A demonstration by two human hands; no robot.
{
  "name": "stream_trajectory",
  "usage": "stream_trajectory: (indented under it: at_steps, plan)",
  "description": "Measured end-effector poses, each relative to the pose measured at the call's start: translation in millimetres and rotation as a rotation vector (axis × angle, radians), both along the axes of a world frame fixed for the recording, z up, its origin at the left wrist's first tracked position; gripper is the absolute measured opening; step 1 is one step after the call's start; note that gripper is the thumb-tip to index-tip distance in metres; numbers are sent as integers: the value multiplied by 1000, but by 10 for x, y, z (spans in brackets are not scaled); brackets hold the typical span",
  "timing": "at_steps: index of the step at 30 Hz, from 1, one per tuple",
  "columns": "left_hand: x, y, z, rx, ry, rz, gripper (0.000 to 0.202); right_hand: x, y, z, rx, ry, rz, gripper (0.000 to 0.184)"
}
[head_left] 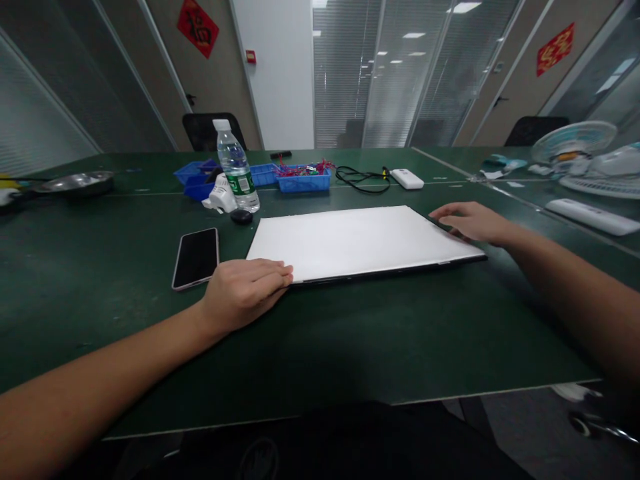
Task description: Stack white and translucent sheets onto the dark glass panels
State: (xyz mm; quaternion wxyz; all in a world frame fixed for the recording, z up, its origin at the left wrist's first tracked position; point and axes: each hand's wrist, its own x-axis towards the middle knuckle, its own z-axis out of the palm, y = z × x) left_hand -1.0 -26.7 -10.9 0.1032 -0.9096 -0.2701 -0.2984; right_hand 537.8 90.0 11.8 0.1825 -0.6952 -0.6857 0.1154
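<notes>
A flat white rectangular panel (357, 243) with a thin black border lies before me on the green table (380, 340). My left hand (247, 287) is closed on its near left corner, with the thumb and fingers pressed together at the edge. Along the panel's right side, my right hand (470, 221) has its fingers loosely bent and apart, close against the edge; whether they touch it I cannot tell. A smartphone (197, 257) with a dark screen lies just beyond my left wrist.
Beyond the panel stand a water bottle (236, 167), a black mouse (241, 217), blue bins (304, 183) with red wires, a black cable (363, 180) and a white box-like device (407, 179). A metal pan (77, 183) is far left; a fan (575, 141) lies far right.
</notes>
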Motion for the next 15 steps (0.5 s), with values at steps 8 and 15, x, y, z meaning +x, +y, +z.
stream_trajectory:
  at_steps: [8, 15]
  plan:
    - [82, -20, -12, 62, -13, -61, 23, -452, -382, 352, 233, -527, 54, 69]
    - [214, -47, 65, 286, 31, -71, 21, -1318, -1125, 428, 529, -505, 794, 70]
